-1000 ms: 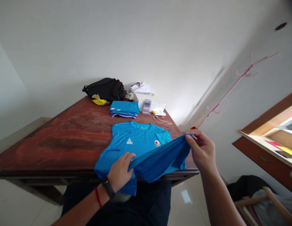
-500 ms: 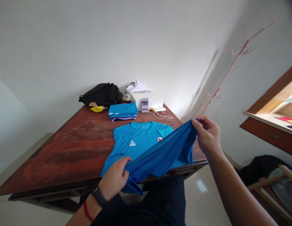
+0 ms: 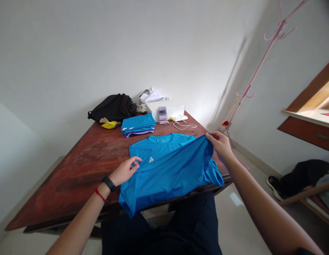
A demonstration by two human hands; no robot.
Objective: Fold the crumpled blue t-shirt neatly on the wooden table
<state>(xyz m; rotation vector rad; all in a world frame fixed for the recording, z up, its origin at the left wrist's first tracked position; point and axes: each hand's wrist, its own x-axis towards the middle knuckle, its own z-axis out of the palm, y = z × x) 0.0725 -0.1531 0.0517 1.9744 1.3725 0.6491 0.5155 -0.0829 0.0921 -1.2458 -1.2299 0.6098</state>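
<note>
A blue T-shirt (image 3: 169, 177) lies face up at the table's front edge, its neckline toward the wall. Its lower part is turned upward over the chest, covering much of the front; a white logo still shows near the left sleeve. My right hand (image 3: 220, 143) pinches the hem's right corner and holds it raised off the table. At the hem's left end my left hand (image 3: 127, 170), with a dark wristband and a red cord, rests low on the shirt. Its curled fingers are at the fabric edge, the grip partly hidden.
Behind the shirt stands a stack of folded blue and purple clothes (image 3: 138, 124). A black bag (image 3: 111, 108), a yellow item (image 3: 110, 124), a white box (image 3: 175, 107) and a white cable (image 3: 185, 125) lie farther back on the wooden table (image 3: 82, 166). A pink coat rack (image 3: 262, 65) stands right.
Both hands have carried the hem away from me, up over the shirt's chest. The round badge is now covered. My view has shifted slightly.
</note>
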